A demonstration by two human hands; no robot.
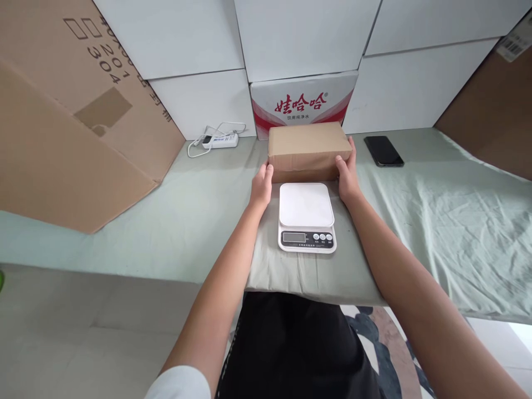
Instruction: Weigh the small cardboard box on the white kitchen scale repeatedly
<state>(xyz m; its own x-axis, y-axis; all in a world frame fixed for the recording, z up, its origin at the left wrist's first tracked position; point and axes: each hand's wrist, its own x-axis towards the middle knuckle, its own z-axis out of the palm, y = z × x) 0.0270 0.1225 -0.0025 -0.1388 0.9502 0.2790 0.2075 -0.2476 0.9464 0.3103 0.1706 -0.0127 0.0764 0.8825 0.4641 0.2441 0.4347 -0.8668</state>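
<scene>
Left hand (pixel 261 185) and right hand (pixel 347 177) clasp opposite ends of a brown cardboard box (pixel 308 149) just behind the white scale (pixel 306 217) on the bench (pixel 187 221).

a plain brown cardboard box (pixel 310 149) is seen on a pale green cloth (pixel 436 221). the scale (pixel 306 217) is white, with a dark display panel. a white carton (pixel 305 102) is printed with red characters and red stripes. a black phone (pixel 383 151) and a white power strip (pixel 220 140) are shown. large cartons (pixel 62 127) are brown with dark print; the wall panels (pixel 187 39) are white.
</scene>
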